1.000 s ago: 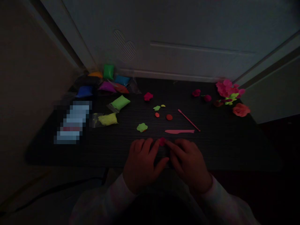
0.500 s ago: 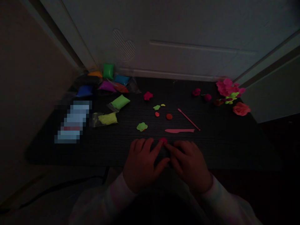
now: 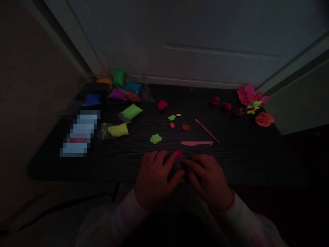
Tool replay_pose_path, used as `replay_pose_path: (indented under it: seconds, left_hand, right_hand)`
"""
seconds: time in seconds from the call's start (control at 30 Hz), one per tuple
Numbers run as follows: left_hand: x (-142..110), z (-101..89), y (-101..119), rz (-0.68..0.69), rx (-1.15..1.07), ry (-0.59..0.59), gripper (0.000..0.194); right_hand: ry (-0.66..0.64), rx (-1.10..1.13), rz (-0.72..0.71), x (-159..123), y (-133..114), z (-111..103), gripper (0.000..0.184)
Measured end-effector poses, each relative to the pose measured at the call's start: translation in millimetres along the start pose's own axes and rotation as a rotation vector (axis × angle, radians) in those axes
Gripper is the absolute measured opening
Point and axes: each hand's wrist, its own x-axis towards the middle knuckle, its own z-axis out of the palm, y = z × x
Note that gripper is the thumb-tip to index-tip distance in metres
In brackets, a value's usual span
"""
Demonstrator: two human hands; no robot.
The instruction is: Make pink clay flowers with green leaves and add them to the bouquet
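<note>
A small round piece of pink modelling clay point(image 3: 178, 154) lies on the dark table near its front edge. My left hand point(image 3: 155, 178) is open, fingers spread, its index fingertip resting on the clay's left side. From the right, my right hand point(image 3: 207, 178) points its outstretched index finger at the clay's lower right edge, touching or nearly touching it. That hand's other fingers are loosely bent, with nothing seen in them. Just beyond lies a pink plastic clay knife point(image 3: 196, 143), and behind it a thin pink modelling stick point(image 3: 207, 131). A green flower-shaped clay piece point(image 3: 155, 139) sits to the left.
Small clay bits, including a red disc point(image 3: 185, 128) and a pink star shape point(image 3: 162, 105), lie mid-table. Bagged clay point(image 3: 131, 112) in several colours fills the back left, near a blurred bright phone-like screen point(image 3: 81, 133). Finished clay flowers point(image 3: 264, 119) stand at the back right.
My right index fingertip has drawn back slightly toward the lower right, and more of the pink clay shows. My left hand has shifted very little.
</note>
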Motion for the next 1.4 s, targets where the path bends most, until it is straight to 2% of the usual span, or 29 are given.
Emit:
replay_pose_path:
  seconds: [0.2, 0.43, 0.73, 0.93, 1.13, 1.4]
  left_hand:
    - [0.8, -2.0, -0.4, 0.028, -0.014, 0.021, 0.046]
    - [0.5, -0.5, -0.4, 0.016, -0.004, 0.019, 0.047]
    - [-0.8, 0.2, -0.3, 0.022, -0.008, -0.014, 0.046]
    - [-1.0, 1.6, 0.0, 0.036, 0.036, 0.02, 0.047]
    - [-0.5, 0.9, -0.1, 0.063, 0.042, 0.053, 0.046]
    - [-2.4, 0.2, -1.4, 0.085, 0.024, 0.083, 0.039]
  right_hand:
    - [-0.063, -0.114, 0.046, 6.6, -5.5, -0.8, 0.038]
    - [-0.001, -0.029, 0.012, 2.4, -2.1, 1.2, 0.033]
    - [-0.033, -0.098, 0.001, 4.0, -4.3, 0.2, 0.034]
    - [0.002, -0.027, 0.027, 2.0, -2.2, 1.6, 0.032]
    - [-0.074, -0.106, 0.055, 7.1, -5.8, 0.7, 0.036]
    - [-0.105, -0.143, 0.091, 9.1, -7.4, 1.5, 0.036]
